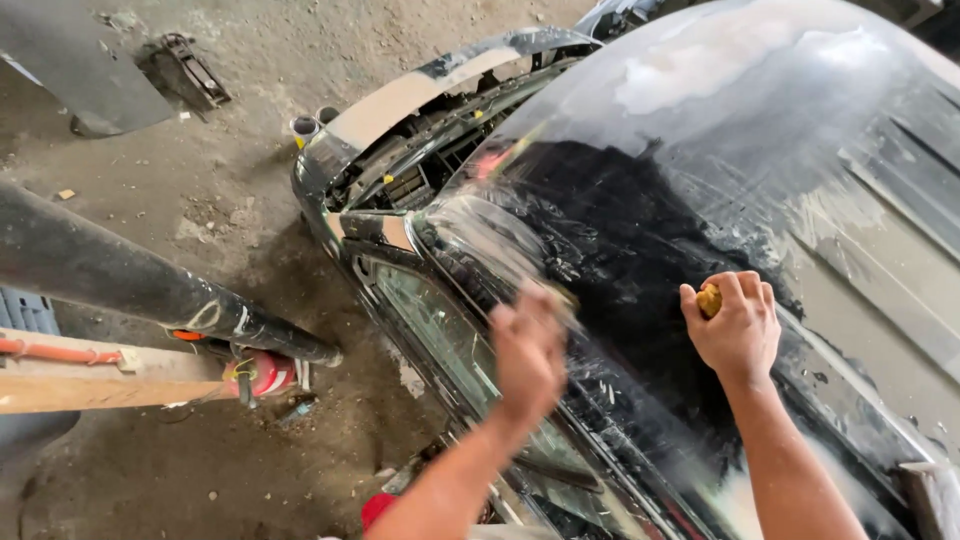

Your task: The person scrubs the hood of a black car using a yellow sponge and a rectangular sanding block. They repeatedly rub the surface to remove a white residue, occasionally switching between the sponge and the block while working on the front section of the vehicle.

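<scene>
A black car hood [640,230] fills the right of the view, wet and streaked with dull grey patches. My right hand [735,330] rests on the hood, fingers closed around a small yellow sponge [709,299]. My left hand [527,352] is blurred by motion at the hood's left edge. It grips a clear elongated thing, apparently a bottle [500,215], that smears up toward a pinkish tip. The car's front end [420,150] is stripped, with the bumper off and inner parts exposed.
A long black detached body panel [130,280] lies across the left, above a wooden plank [90,375] and a red canister [265,372]. Two small cups [305,125] and a dark car part [185,70] sit on the dirt floor [200,470].
</scene>
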